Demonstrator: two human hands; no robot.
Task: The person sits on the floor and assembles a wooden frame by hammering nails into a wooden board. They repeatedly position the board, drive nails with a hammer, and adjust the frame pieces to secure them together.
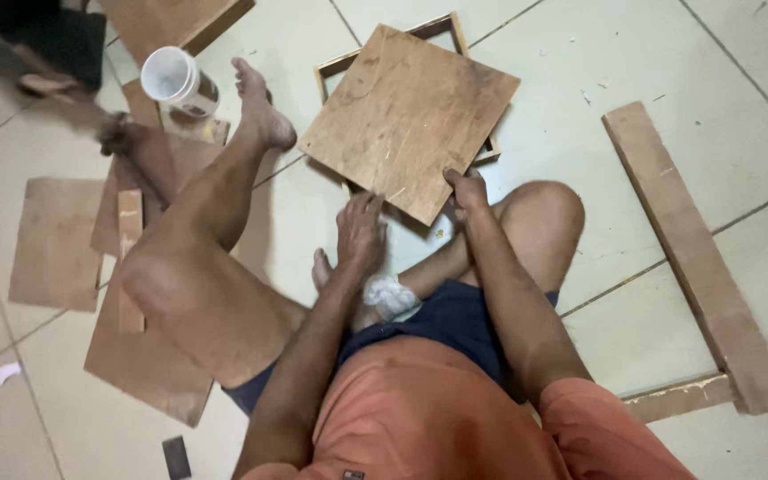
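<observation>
head view, looking down on a person seated on the tiled floor (pixel 713 53). a square plywood panel (pixel 406 116) lay tilted over an open wooden frame (pixel 455 31), its near corner raised toward the person's lap. the right hand (pixel 466 191) gripped the panel at its near right edge, the fingers (pixel 455 178) curled over the rim and closed on it; the left hand (pixel 360 233) lay just beside the near corner, fingers loosely bent and touching or nearly touching the underside, though the contact itself could not be made out. the panel appeared thin, stiff and fairly light, with a dry, scuffed face that should not slip; it would probably flex little, and its edges and corners offered the natural places to hold it, a grip on two opposite sides being the steadiest. a wad of white cloth (pixel 390 293) rested by the ankle. a long timber plank (pixel 695 258) lay to the right, further plywood offcuts (pixel 51 240) to the left, and a white plastic jar (pixel 175 80) near the outstretched foot.
</observation>
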